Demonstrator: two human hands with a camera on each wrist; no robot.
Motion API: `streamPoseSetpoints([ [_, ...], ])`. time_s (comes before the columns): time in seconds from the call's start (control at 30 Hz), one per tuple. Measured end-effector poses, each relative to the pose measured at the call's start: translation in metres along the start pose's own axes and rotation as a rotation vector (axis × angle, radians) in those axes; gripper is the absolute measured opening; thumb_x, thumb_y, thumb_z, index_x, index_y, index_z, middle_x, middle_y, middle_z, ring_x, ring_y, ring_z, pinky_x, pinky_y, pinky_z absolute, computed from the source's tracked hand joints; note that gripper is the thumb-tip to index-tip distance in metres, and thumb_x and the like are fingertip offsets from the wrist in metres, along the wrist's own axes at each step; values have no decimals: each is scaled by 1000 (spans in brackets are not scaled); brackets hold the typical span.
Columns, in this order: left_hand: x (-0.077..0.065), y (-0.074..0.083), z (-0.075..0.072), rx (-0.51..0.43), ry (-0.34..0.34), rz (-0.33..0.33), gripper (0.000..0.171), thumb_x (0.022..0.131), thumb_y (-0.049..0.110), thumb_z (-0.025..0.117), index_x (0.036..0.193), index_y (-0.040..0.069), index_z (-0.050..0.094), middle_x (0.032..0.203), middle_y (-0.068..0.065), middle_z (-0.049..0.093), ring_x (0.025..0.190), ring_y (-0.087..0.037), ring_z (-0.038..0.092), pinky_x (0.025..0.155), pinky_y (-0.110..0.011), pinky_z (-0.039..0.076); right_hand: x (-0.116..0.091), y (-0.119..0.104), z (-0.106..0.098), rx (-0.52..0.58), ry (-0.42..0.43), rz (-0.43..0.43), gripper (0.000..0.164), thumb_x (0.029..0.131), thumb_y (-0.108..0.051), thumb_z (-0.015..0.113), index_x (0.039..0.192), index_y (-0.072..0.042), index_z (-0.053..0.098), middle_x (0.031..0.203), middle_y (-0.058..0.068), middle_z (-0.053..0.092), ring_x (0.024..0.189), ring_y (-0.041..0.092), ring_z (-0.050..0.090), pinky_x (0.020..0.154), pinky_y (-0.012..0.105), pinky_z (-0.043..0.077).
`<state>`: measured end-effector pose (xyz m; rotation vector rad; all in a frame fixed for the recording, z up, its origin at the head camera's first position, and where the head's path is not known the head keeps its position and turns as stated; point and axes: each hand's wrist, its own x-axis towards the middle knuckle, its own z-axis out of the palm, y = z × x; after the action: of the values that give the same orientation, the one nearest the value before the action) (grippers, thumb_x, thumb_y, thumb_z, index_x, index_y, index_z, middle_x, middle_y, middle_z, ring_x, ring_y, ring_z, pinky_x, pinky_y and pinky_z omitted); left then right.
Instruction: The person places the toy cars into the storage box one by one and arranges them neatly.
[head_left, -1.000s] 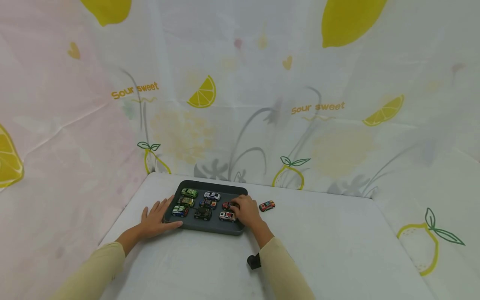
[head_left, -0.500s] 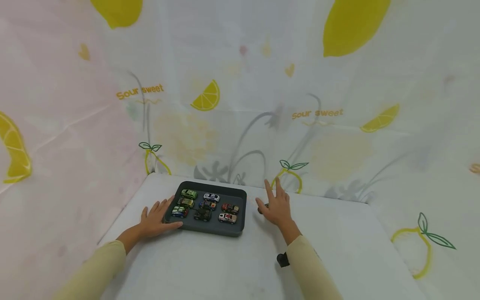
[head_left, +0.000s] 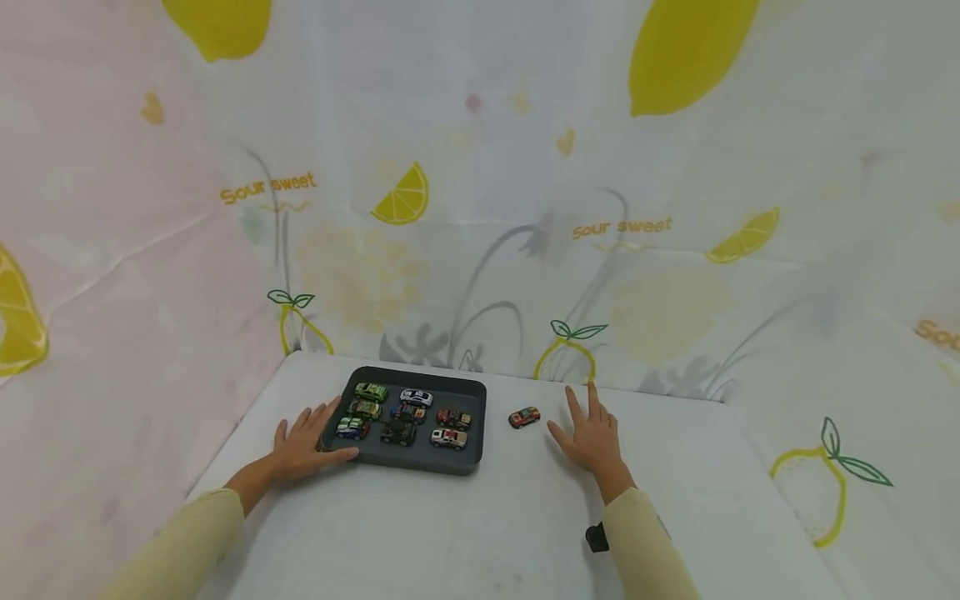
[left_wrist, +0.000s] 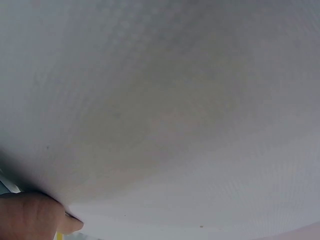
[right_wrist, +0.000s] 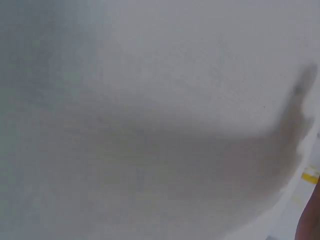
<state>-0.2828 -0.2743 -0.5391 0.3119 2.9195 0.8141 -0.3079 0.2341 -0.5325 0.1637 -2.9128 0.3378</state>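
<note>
In the head view my left hand (head_left: pixel 303 446) rests at the left end of a dark grey tray (head_left: pixel 435 460), fingers spread, thumb at its near-left corner. Toy cars stand in the tray in rough columns, among them a green one (head_left: pixel 371 391), a white one (head_left: pixel 416 397), a black one (head_left: pixel 398 432), a red-and-black one (head_left: pixel 453 418) and a white-and-red one (head_left: pixel 448 438). To the tray's right, a red toy car (head_left: pixel 524 417) sits on the table. Beyond that car my right hand (head_left: pixel 592 439) hovers with extended fingers, holding nothing. Both wrist views show mostly white surface.
The white table (head_left: pixel 420 533) runs back to a lemon-printed cloth wall (head_left: pixel 480 275) close behind the tray. Another cloth side (head_left: pixel 112 333) borders it at the left. A small black device (head_left: pixel 597 537) is at the right wrist.
My right hand has left the red-and-black car in the tray, passed over the loose red car and stopped to its right with fingers straightened. The left hand stays at the tray.
</note>
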Motion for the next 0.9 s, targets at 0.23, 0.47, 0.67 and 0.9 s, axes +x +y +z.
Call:
streamPoseSetpoints([
  [0.23,6,-4,0,-4,38,29,104,83,70,61,160,28,6,157,-34,20,143,-58,12,104,-78,-3,6,-12,5,51,12,-55,81,90,-57,58,154,-16,31,158,29,18,126,53,44,99,67,35],
  [0.47,-5,-4,9,-13,45,27,103,82,66,64,160,27,11,155,-36,24,140,-61,16,103,-79,0,-1,-29,13,49,-73,-52,80,88,-53,63,153,-16,35,151,29,29,123,49,48,98,64,39],
  [0.67,-7,-4,14,-20,24,3,103,82,67,64,159,21,13,158,-33,22,143,-58,14,105,-78,-1,3,-46,23,143,-70,-51,63,84,-42,71,138,-14,53,133,26,44,102,40,60,84,55,50],
  [0.9,-6,1,8,-15,26,-5,104,82,64,66,159,16,15,158,-33,22,143,-58,15,105,-77,0,15,-61,28,309,-54,-69,28,85,-37,74,91,-12,64,117,19,51,86,26,59,73,41,51],
])
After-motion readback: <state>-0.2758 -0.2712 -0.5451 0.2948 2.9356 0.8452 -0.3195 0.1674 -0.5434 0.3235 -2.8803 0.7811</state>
